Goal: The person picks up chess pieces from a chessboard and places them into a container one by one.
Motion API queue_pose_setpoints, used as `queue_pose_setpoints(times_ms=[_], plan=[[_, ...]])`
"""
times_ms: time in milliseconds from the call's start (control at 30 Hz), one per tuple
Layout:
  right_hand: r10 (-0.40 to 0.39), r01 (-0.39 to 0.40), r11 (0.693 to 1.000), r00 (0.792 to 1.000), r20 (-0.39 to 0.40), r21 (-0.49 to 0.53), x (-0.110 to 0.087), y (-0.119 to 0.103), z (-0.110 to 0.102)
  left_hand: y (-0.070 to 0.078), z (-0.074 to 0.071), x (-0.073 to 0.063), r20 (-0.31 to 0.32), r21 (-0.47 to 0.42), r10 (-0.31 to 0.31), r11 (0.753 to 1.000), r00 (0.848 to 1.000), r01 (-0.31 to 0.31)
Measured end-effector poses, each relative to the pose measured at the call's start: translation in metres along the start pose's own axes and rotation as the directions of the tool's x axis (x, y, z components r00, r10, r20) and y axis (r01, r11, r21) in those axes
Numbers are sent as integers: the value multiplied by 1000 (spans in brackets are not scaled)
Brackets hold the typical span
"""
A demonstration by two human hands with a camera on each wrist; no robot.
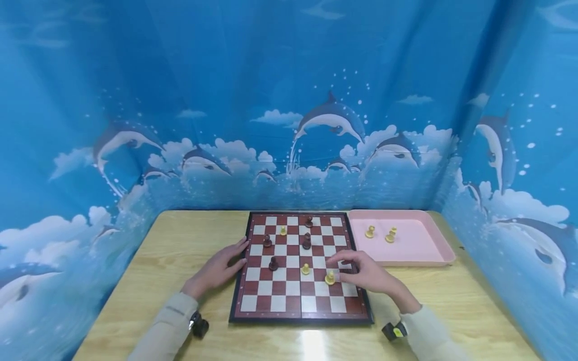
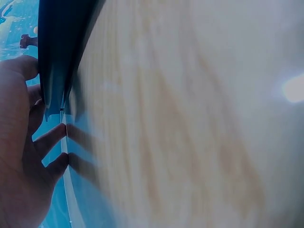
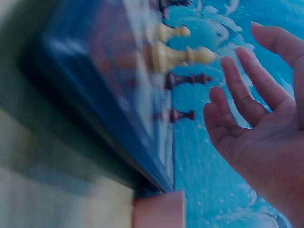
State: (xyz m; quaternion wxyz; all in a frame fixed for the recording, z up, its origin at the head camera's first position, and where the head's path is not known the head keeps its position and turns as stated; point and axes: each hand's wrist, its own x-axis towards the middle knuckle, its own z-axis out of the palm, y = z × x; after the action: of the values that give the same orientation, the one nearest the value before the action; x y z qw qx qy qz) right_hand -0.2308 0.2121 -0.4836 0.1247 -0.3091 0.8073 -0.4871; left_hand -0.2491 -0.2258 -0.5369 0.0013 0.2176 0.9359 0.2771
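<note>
My right hand [image 1: 366,273] hovers over the right side of the chessboard [image 1: 264,320], fingers spread and holding nothing. Just beside its thumb stands a pale yellow chess piece [image 1: 330,279]; in the right wrist view this piece [image 3: 178,57] has a rounded top close to the fingertips. A yellow pawn [image 1: 305,269] stands to its left, and another small yellow piece [image 1: 283,230] is farther back. Several dark brown pieces stand on the board, among them a taller one [image 1: 306,241]. My left hand [image 1: 221,266] rests at the board's left edge, its fingertips against the dark rim [image 2: 59,61].
A pink tray [image 1: 433,253] lies to the right of the board, with yellow pieces [image 1: 370,231] in it. The wooden table [image 1: 189,235] extends on both sides. A blue dolphin-printed curtain [image 1: 226,100] hangs behind and around the table.
</note>
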Motion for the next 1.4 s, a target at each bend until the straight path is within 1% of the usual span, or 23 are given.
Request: queue_pose_setpoints(times_ms=[67, 133, 233, 300, 400, 533, 667, 767, 867, 1000, 1133, 1233, 1400], plan=[[-30, 31, 999, 998, 48, -14, 1, 3, 8, 0, 0, 0, 0, -1, 1, 1000, 1000, -1], [-42, 44, 999, 996, 80, -28, 2, 6, 13, 1, -2, 0, 3, -4, -6, 1000, 1000, 6], [-59, 63, 997, 994, 93, -34, 2, 6, 17, 3, -4, 0, 10, -19, -22, 1000, 1000, 22], [-48, 52, 998, 996, 79, -46, 2, 5, 18, 4, -4, 1, 18, -23, -37, 999, 999, 37], [-24, 28, 998, 998, 61, -63, 3, 4, 18, 3, -5, 1, 18, -24, -40, 999, 999, 41], [-7, 12, 996, 999, 50, -92, 4, 4, 18, 2, -4, 0, 3, -15, -17, 1000, 1000, 18], [13, -9, 993, 999, 29, -117, 6, 4, 18, 0, -4, 1, 3, -18, -19, 1000, 1000, 19], [42, -41, 991, 999, 9, -128, 6, 5, 17, 0, -4, 1, 4, -21, -20, 1000, 1000, 20], [75, -75, 988, 997, -10, -135, 5, 7, 17, 0, -4, 0, -2, -20, -3, 1000, 1000, 3], [106, -108, 986, 994, -22, -129, 4, 8, 17, 0, -4, -2, 1, -25, -7, 1000, 1000, 7], [106, -108, 986, 994, -21, -130, 3, 9, 17, 0, -4, -3, 11, -27, -22, 999, 1000, 23], [90, -91, 986, 996, -18, -137, 3, 10, 17, 0, -3, -3, 12, -24, -19, 1000, 1000, 19], [64, -66, 987, 998, -19, -146, 3, 11, 16, 0, -2, -3, 22, -34, -32, 999, 999, 33]])
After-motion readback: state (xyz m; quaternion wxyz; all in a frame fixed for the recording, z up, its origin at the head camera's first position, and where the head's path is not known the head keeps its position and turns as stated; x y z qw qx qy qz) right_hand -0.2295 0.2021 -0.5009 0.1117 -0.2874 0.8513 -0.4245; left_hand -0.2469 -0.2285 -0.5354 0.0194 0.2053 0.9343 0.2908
